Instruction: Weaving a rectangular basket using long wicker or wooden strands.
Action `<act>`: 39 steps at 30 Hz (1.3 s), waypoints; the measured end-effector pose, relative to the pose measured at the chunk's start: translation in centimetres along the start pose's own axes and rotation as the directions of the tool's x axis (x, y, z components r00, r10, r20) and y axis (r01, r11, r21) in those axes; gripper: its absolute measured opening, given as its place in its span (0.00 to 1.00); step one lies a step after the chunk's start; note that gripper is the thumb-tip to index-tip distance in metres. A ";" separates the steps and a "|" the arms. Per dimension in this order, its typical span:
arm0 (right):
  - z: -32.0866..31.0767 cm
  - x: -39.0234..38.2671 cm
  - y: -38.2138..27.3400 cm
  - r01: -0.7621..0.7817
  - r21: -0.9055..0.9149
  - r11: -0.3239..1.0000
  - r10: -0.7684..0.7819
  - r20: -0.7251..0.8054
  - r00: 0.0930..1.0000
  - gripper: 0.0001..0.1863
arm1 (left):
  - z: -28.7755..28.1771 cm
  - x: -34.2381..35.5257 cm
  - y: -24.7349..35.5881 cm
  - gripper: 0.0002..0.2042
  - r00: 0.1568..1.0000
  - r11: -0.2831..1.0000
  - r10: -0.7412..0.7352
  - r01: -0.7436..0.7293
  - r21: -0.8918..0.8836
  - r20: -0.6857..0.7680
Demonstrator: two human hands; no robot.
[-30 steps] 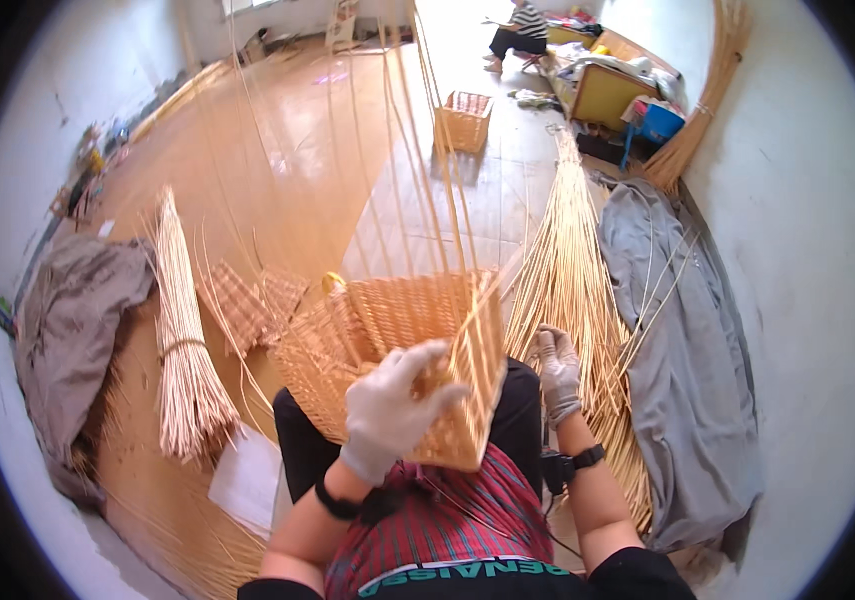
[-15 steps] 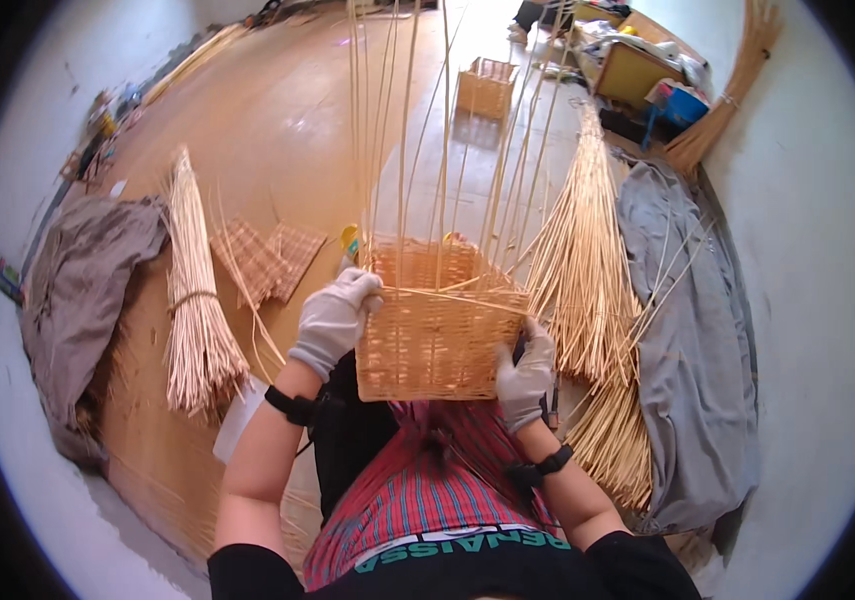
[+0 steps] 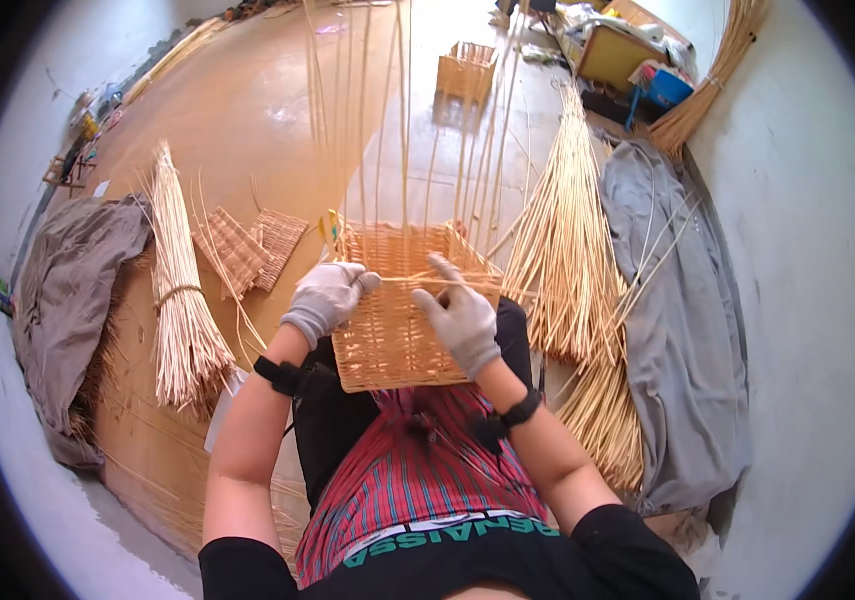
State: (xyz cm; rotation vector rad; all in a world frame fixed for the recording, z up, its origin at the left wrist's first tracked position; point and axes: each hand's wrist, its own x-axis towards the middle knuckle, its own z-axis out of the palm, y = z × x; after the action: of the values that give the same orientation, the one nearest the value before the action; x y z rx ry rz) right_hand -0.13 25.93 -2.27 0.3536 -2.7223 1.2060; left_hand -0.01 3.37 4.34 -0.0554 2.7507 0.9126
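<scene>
Steadily, my left grip (image 3: 322, 300), in a pale glove, is closed at the upper left corner of the wicker basket (image 3: 397, 345), thumb and fingers drawn together at its rim. My right grip (image 3: 462, 322), gloved the same way, is partly open in front of the basket's near wall: the index finger points up over the rim, the thumb sits lower and apart from it, and pale loose strands (image 3: 482, 284) run sideways along the rim behind that hand. I cannot tell whether any strand is pinched there.

The basket is between my two hands, over my lap, its near wall facing me and its lower edge close to my red striped apron (image 3: 427, 485). Long thin stakes (image 3: 404, 120) rise from it, well above the woven part.

To my left, on the brown floor (image 3: 247, 120), are two flat woven pieces (image 3: 281, 245), one overlapping the other, then a tied bundle of rods (image 3: 182, 290), and farther out a crumpled grey-brown cloth (image 3: 62, 300). On my right a large fan of pale rods (image 3: 567, 260) spreads toward me, with a long grey cloth (image 3: 672, 300) just beside it. Farther ahead stands a second basket (image 3: 463, 76), well apart from mine.
</scene>
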 end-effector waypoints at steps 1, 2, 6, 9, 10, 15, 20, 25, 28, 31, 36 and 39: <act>0.2 0.3 0.1 0.022 -0.079 0.997 -0.022 0.006 1.000 0.30 | 0.5 -0.3 0.0 0.20 0.994 0.995 -0.100 0.100 0.014 -0.044; 0.2 0.4 0.3 -0.025 -0.078 0.997 0.030 0.062 0.998 0.30 | 0.8 -0.5 0.0 0.20 0.996 0.996 -0.073 0.075 0.053 -0.051; 1.3 1.1 0.6 -0.037 -0.185 0.982 0.062 0.132 0.989 0.33 | 1.0 -0.4 0.2 0.19 0.981 0.983 -0.173 0.178 0.052 -0.086; 1.6 1.3 0.8 -0.116 0.501 0.857 0.048 0.147 0.988 0.24 | 0.8 0.1 -0.1 0.21 0.952 0.952 -0.304 0.304 -0.044 0.008; 1.5 1.4 0.9 -0.131 0.713 0.689 0.129 0.058 0.990 0.20 | 0.8 0.3 -0.2 0.22 0.971 0.971 -0.237 0.238 0.031 -0.042; 1.6 1.8 1.1 -0.176 0.859 0.482 0.233 0.068 0.970 0.12 | 1.5 1.1 -1.3 0.23 0.979 0.983 -0.145 0.160 0.096 -0.144; 3.4 2.6 -0.1 -0.075 0.746 0.661 0.265 -0.140 0.954 0.20 | 2.0 1.5 -2.5 0.23 0.986 0.996 -0.024 0.039 0.083 -0.167; 4.0 3.0 -2.0 -0.068 0.502 0.862 0.240 -0.286 0.928 0.17 | 2.5 1.7 -3.6 0.15 0.945 0.705 0.326 -0.239 0.668 -0.006; 3.2 3.3 -3.2 -0.247 0.189 0.951 0.279 -0.173 0.945 0.16 | 2.2 1.8 -2.8 0.21 0.995 0.965 0.049 -0.026 0.261 -0.083; 2.1 3.7 -4.4 0.049 -0.110 0.993 -0.067 -0.167 0.984 0.20 | 1.6 1.1 -1.3 0.23 0.988 0.979 -0.108 0.125 0.162 -0.110; 1.5 5.3 -6.0 0.479 -0.062 0.876 -0.454 -0.443 0.773 0.24 | 1.7 0.1 -0.6 0.22 0.984 0.982 -0.091 0.115 0.151 -0.153; 3.1 5.3 -6.9 0.377 0.519 0.767 -0.315 -0.206 0.926 0.20 | 2.4 0.7 -1.5 0.18 0.979 0.966 0.054 -0.002 0.257 -0.194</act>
State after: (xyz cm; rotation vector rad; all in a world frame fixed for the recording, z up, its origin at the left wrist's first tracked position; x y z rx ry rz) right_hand -3.43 18.31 1.79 0.7914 -2.0314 1.8027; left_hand -0.03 3.60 1.45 -0.0652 3.0404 0.5783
